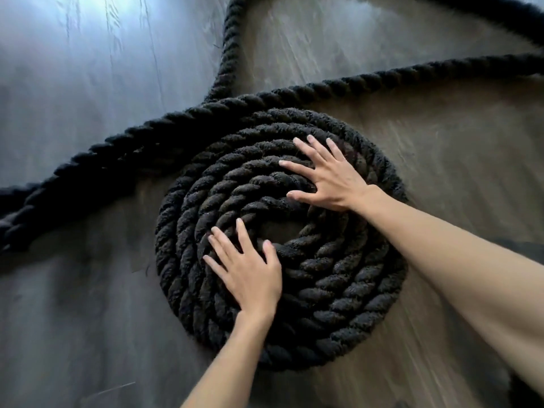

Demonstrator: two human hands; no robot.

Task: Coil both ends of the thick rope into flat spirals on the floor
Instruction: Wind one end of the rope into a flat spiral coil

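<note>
On the wooden floor [88, 319] directly below me lies the thick black rope [338, 83], one end already wound into a flat spiral [338, 290] of about five turns with a small bare gap at its centre. My left hand [250, 275] rests palm down on the inner turns at about 8 o'clock from the spiral's centre, its fingers [223, 240] spread and flat, gripping nothing. My right hand [332, 178] presses flat on the turns at about 1 o'clock, fingers [306, 145] fanned wide and open too, holding nothing. From the spiral's outer turn at 11 o'clock the rope runs off toward the left edge at 9 o'clock. Two more stretches cross there: one heads up to 12 o'clock, another sweeps along the spiral's top toward 2 o'clock. A further length curves through the upper right corner. I see no second end from here.
</note>
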